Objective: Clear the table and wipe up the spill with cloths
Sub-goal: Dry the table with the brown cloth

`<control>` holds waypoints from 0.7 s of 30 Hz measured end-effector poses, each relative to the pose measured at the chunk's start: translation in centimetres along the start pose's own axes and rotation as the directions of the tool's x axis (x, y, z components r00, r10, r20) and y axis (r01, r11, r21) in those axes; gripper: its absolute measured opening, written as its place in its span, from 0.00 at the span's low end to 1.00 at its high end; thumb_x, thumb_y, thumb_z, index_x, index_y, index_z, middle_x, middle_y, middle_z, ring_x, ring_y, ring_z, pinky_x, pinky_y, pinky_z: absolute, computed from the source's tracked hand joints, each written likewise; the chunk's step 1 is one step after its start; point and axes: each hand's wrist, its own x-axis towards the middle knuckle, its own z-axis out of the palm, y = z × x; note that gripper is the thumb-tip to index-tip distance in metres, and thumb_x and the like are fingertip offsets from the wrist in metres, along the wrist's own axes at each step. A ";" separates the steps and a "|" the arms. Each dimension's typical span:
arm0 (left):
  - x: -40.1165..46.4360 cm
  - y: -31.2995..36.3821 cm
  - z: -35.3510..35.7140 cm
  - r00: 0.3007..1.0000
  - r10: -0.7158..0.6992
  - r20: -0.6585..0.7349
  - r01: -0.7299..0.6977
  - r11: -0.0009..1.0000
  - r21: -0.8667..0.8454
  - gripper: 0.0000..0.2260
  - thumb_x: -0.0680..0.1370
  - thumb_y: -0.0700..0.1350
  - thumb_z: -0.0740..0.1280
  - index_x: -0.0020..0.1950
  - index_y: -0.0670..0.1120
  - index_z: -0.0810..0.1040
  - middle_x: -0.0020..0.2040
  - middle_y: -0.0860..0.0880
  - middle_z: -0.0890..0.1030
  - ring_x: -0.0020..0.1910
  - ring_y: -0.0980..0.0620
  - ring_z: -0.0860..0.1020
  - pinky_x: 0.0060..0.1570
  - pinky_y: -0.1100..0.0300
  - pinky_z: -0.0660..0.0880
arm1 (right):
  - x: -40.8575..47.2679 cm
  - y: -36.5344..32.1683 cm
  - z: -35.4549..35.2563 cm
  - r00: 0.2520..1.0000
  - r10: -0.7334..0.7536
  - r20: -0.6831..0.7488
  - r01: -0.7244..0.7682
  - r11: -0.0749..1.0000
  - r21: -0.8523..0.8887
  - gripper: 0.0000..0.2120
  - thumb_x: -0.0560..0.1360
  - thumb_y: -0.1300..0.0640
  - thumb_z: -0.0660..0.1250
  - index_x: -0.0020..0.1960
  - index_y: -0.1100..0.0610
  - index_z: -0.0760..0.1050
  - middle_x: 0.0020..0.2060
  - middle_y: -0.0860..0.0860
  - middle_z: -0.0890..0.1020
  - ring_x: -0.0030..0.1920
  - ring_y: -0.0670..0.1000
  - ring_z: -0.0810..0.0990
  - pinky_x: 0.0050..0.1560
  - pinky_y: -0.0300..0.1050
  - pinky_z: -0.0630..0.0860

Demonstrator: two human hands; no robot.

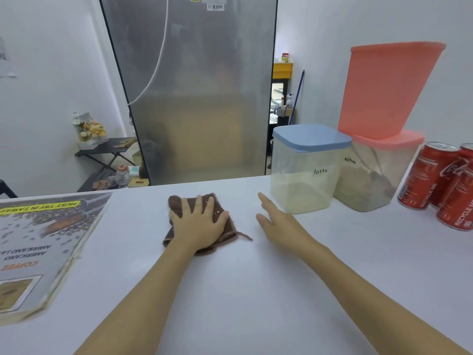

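Both bare forearms reach forward from the bottom edge. The left hand (198, 221) lies palm down and flat, its fingers (210, 204) spread and pointing away from the body. The right hand (276, 221) is turned on edge, thumb side up, fingers extended forward and slightly apart, nothing held, wrist straight and low.

The left hand (198, 221) lies flat over the middle of a brown cloth (220, 235), hiding most of it and any table surface beneath. A coffee poster board (43, 242) is cut off by the left edge and blurred at its near corner. Red soda cans (435, 180) run off the right edge, so their count is unclear, and a salmon-lidded container (371, 180) sits partly hidden behind a blue-lidded one (307, 170).
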 end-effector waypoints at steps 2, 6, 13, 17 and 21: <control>2.6 0.7 -0.1 0.999 -0.043 0.014 0.043 0.999 -0.003 0.29 0.79 0.64 0.43 0.77 0.55 0.46 0.78 0.51 0.45 0.75 0.38 0.42 0.68 0.32 0.43 | -0.1 0.6 0.0 1.000 -0.006 0.023 0.006 1.000 -0.006 0.26 0.83 0.52 0.50 0.77 0.47 0.45 0.73 0.53 0.64 0.70 0.53 0.66 0.65 0.44 0.62; 5.5 4.9 0.0 0.998 0.066 -0.011 -0.066 0.998 -0.012 0.25 0.80 0.60 0.44 0.77 0.56 0.50 0.78 0.54 0.48 0.75 0.36 0.45 0.67 0.31 0.43 | -0.4 1.2 0.6 1.000 -0.008 0.023 0.008 1.000 0.017 0.24 0.83 0.54 0.48 0.77 0.48 0.46 0.73 0.51 0.62 0.72 0.53 0.63 0.67 0.46 0.62; 4.1 3.3 1.2 0.978 0.206 -0.016 -0.206 0.978 -0.002 0.28 0.75 0.65 0.39 0.75 0.63 0.51 0.77 0.59 0.48 0.76 0.45 0.44 0.69 0.35 0.45 | 1.3 0.7 0.0 1.000 0.006 -0.031 -0.004 0.996 0.086 0.25 0.83 0.55 0.48 0.77 0.49 0.47 0.74 0.52 0.61 0.72 0.53 0.62 0.66 0.44 0.61; 6.1 4.2 0.4 0.999 0.033 -0.007 -0.033 0.998 -0.059 0.24 0.79 0.61 0.44 0.76 0.62 0.48 0.77 0.58 0.47 0.76 0.40 0.43 0.68 0.33 0.42 | 0.6 0.8 -1.0 0.999 -0.019 -0.040 0.026 0.984 0.178 0.24 0.83 0.54 0.49 0.77 0.48 0.49 0.74 0.50 0.62 0.71 0.51 0.65 0.59 0.38 0.61; 4.0 8.3 0.6 0.958 0.287 0.024 -0.285 0.957 -0.056 0.24 0.79 0.60 0.47 0.75 0.64 0.47 0.77 0.62 0.46 0.76 0.43 0.43 0.69 0.33 0.42 | 0.5 0.0 -1.5 0.993 0.000 -0.118 0.034 0.957 0.289 0.23 0.83 0.55 0.49 0.77 0.47 0.52 0.70 0.51 0.69 0.65 0.50 0.71 0.53 0.36 0.65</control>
